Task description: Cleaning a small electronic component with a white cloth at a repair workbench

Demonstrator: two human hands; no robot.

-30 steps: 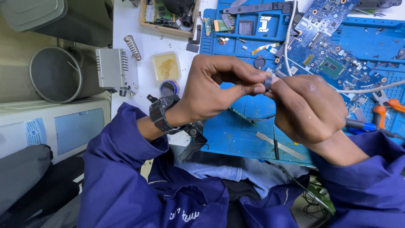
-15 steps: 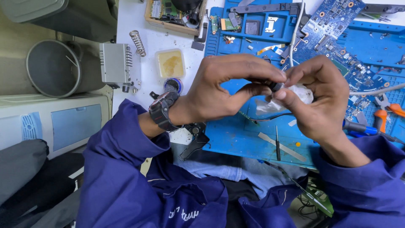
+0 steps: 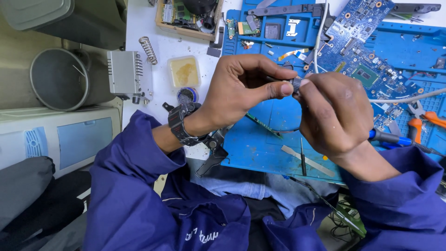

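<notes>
Your white surface (image 3: pixel 162 56) carries a big blue mat (image 3: pixel 269 144) that fills most of its right side. To the left, off the surface, stand a grey bucket (image 3: pixel 58 79) and a pale grey machine with a blue panel (image 3: pixel 74 139). On the mat's upper right lies a blue circuit board (image 3: pixel 362 51) with a white cable (image 3: pixel 404 99) crossing it. A small silver metal box (image 3: pixel 126 73) sits near the surface's left edge, with a coiled spring (image 3: pixel 149 49) just beside it and a square tub of yellow paste (image 3: pixel 185 72) to its right.

Your left hand (image 3: pixel 237 88), watch on the wrist, and your right hand (image 3: pixel 332 111) meet above the mat. Both are clenched in a pinch on one small dark part (image 3: pixel 296 84), held between the fingertips of both hands, off the mat; what kind of part it is cannot be told. A thin metal strip (image 3: pixel 307 160) and a dark pick (image 3: pixel 302 157) lie on the mat below your right hand. Orange-handled pliers (image 3: pixel 425 118) rest at the far right.
</notes>
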